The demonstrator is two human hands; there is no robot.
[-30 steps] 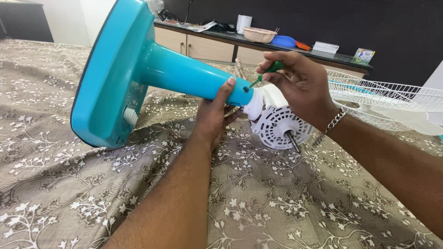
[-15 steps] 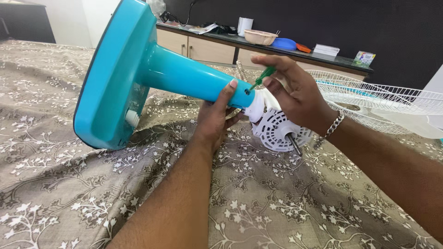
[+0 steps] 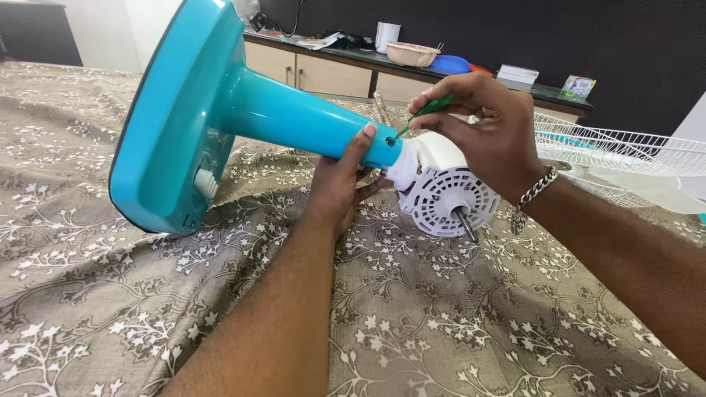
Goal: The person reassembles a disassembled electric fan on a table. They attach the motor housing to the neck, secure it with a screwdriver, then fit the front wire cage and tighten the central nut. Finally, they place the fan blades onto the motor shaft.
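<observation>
Item: table fan stand (image 3: 243, 110), turquoise plastic, lying on its side on a bed spread with a grey-brown floral cloth (image 3: 441, 309). Its square base stands on edge toward the left of the bed; its tapered neck slants down to the right, toward the middle.

Joined part: white motor housing (image 3: 445, 191) at the narrow end of the neck, round, vented face, metal shaft sticking out toward the near edge. It rests on the cloth.

Tool: small screwdriver (image 3: 419, 115) with a green handle, its tip set into a hole at the end of the turquoise neck, the shaft tilted up to the right.

Right hand (image 3: 485, 132): fingers together, pinched on the screwdriver handle; a silver chain bracelet sits at the wrist.

Left hand (image 3: 342, 184): cupped under the neck just beside the housing, thumb laid up against the turquoise plastic near the screw hole, fingers wrapped beneath it.

Nearby: white wire fan guard (image 3: 625, 154), lying flat toward the right edge of the bed, behind the right forearm.

Background: dark-topped table (image 3: 544, 92) with pale wooden cupboard doors along the far wall, carrying a beige bowl (image 3: 412, 54), a blue lid (image 3: 452, 65), a white roll and small boxes.
</observation>
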